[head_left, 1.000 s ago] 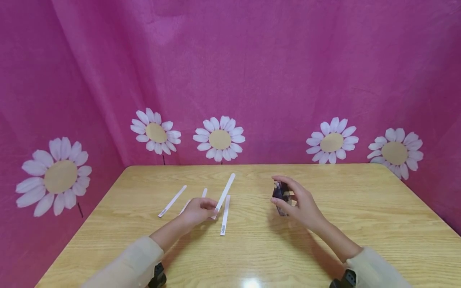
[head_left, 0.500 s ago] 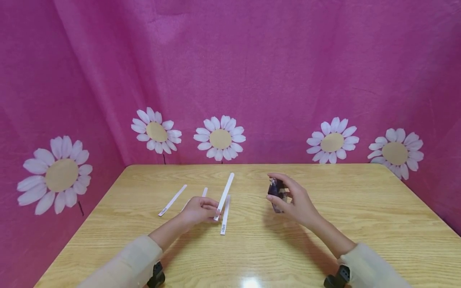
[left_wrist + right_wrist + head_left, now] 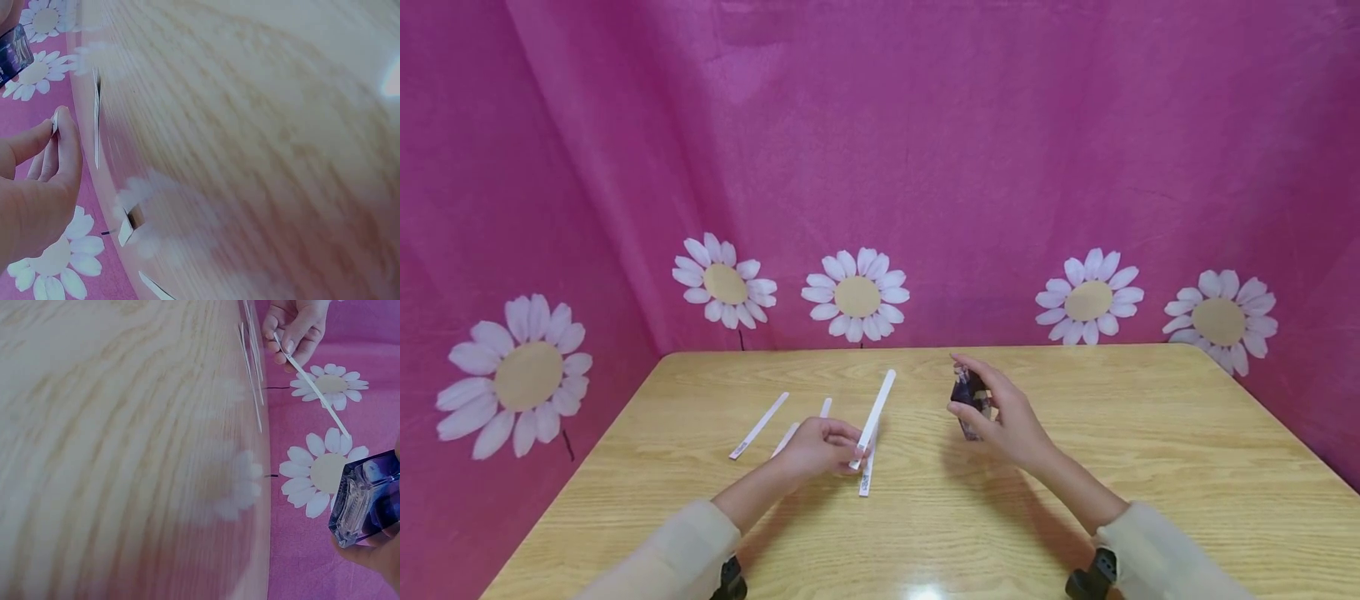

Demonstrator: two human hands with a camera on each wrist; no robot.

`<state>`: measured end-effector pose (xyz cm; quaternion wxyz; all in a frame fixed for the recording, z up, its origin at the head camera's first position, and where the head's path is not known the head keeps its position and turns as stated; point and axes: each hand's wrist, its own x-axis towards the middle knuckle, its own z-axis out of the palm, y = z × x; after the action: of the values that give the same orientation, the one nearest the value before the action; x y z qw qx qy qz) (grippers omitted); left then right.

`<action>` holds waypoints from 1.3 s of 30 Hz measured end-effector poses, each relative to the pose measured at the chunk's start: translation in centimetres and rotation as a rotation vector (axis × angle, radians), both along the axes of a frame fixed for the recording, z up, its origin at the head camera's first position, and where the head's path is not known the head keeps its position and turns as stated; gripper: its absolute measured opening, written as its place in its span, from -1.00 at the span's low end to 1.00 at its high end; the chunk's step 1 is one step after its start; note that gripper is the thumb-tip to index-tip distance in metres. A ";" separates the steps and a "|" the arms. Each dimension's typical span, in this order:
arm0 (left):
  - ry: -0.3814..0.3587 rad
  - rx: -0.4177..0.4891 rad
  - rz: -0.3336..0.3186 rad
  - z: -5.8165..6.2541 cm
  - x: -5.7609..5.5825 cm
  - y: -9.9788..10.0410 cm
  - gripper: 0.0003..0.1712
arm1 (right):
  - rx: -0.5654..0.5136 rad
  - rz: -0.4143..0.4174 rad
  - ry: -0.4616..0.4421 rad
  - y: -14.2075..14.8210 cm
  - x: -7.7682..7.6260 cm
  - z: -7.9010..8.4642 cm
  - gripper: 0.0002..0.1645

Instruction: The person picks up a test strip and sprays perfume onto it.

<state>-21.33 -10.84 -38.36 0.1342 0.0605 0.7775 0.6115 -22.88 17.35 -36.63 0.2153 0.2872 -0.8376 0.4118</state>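
Observation:
My left hand (image 3: 820, 448) pinches a white paper test strip (image 3: 877, 412) near its lower end, between thumb and fingers. The strip slants up and away to the right, raised above the table (image 3: 125, 425). Across from it, my right hand (image 3: 1018, 425) holds a dark purple-blue glass perfume bottle (image 3: 966, 397), index finger at its top and thumb along the near side. In the right wrist view, the thick clear glass base of the bottle (image 3: 356, 506) shows, lifted off the table. A gap separates bottle and strip.
Several more white strips lie on the wooden table: one at the left (image 3: 760, 425), another under the held strip (image 3: 866, 479), others partly hidden behind my left hand. A pink curtain (image 3: 925, 167) with printed daisies stands behind the table's far edge.
My right hand has moved the perfume bottle a little left, closer to the strip. My left hand, still pinching the strip, has shifted slightly right, so the strip now overlaps the one lying below.

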 end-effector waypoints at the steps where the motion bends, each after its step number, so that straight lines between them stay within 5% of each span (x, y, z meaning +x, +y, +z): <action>1: -0.003 0.005 -0.001 0.0 0.0 0.0 -0.72 | -0.004 -0.004 -0.003 -0.1 0.0 0.0 -0.28; 11: -0.006 0.010 0.011 0.4 0.2 0.4 -0.73 | -0.007 -0.006 0.006 -0.8 -0.4 0.4 -0.30; 24: 0.038 -0.002 -0.051 0.7 0.4 0.3 -0.74 | 0.049 0.024 0.045 -1.9 -0.7 0.9 -0.29; 39: 0.023 0.037 -0.042 0.6 0.4 0.5 -0.76 | 0.055 -0.116 0.106 -2.3 -0.5 0.4 -0.44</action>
<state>-20.95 -10.38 -37.74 0.1369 0.0863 0.7661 0.6220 -23.37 15.05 -36.25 0.2750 0.2655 -0.8511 0.3597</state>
